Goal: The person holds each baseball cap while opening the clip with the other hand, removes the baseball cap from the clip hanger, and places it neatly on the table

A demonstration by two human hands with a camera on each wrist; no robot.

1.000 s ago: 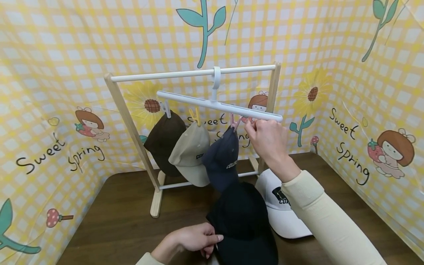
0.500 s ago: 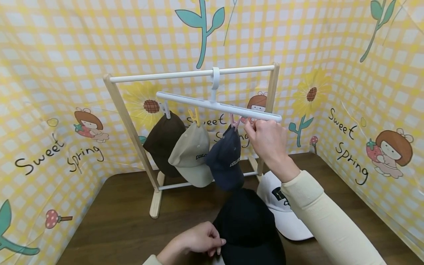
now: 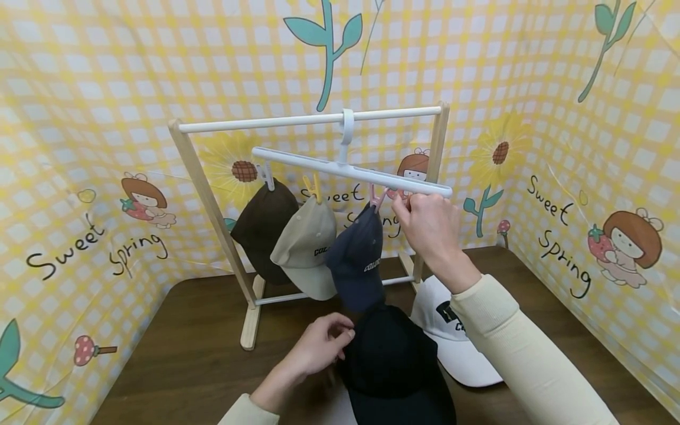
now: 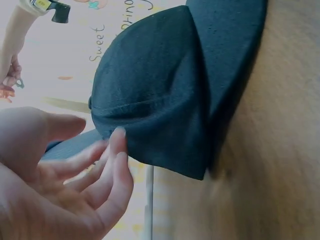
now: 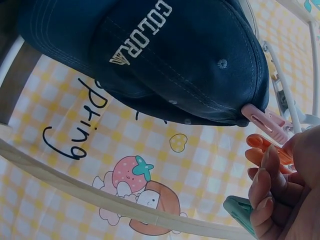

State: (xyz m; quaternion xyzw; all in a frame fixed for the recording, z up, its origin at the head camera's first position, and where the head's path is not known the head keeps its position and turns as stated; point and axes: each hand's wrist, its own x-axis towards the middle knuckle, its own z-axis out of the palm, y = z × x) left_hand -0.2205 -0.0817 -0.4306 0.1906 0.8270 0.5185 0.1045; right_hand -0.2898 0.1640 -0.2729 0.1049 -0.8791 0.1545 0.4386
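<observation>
In the head view my left hand [image 3: 321, 345] is at the left side of a black baseball cap [image 3: 390, 354], near the top of its crown. The left wrist view shows the fingers [image 4: 117, 150] relaxed against or just beside the cap, with the thumb apart from them. Up at the right end of the white hanger [image 3: 350, 170], my right hand [image 3: 432, 227] pinches an orange clothespin [image 5: 267, 150]. Beside it a pink clothespin [image 5: 267, 122] grips the navy cap [image 3: 358, 257]. A green clothespin [image 5: 240, 212] shows just below the right fingers.
A brown cap [image 3: 265, 233] and a beige cap [image 3: 308, 248], held by the grey clothespin [image 3: 267, 175] and yellow clothespin [image 3: 312, 188], hang further left. The hanger tilts down rightward on the wooden rack [image 3: 204, 206]. A white cap [image 3: 446, 336] lies on the table [image 3: 186, 354].
My left hand has let go of the black cap's lower edge and moved up along its side toward the crown. The navy cap swings slightly. My right hand stays in place.
</observation>
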